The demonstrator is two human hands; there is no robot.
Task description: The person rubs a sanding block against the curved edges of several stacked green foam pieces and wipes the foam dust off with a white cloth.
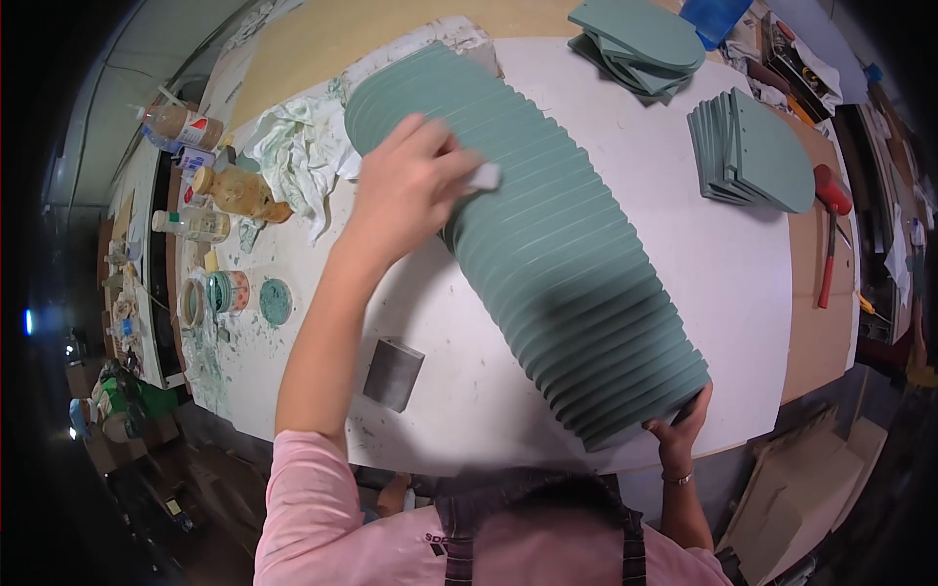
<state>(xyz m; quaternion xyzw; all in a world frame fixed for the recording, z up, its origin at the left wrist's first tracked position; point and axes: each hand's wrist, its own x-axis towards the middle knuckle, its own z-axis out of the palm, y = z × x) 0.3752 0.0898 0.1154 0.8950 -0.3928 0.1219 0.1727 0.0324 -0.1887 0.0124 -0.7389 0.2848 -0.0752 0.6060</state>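
Dozens of thin, green-grey boards with rounded edges (547, 244) stand packed face to face in one long row, lying slantwise across the white surface (728, 303), their curved rims turned up. The left hand (405, 186), slightly blurred, pinches a small, pale, rectangular block (485, 177) against or just over those rims towards the far end; whether it touches, I cannot tell. The right hand (679, 430) grasps the near end of the row, thumb on the end board, its fingers partly hidden.

Judging by this grip, working well calls for light, even pressure, with the block kept flat so that its corner does not catch in the gaps. Some rims stand a little proud of others, so steady inward pressure from the right hand should keep the boards from fanning or sliding. The plaster-splashed white block (474, 39) at the far end may serve as a stop.

Beside the row, a grey, rectangular block (394, 375) sits near the left forearm, best kept clear of the elbow. Farther left lie a crumpled white cloth (303, 146) and a round, green-smeared lid (276, 301); to the right, a red-headed mallet (832, 190).
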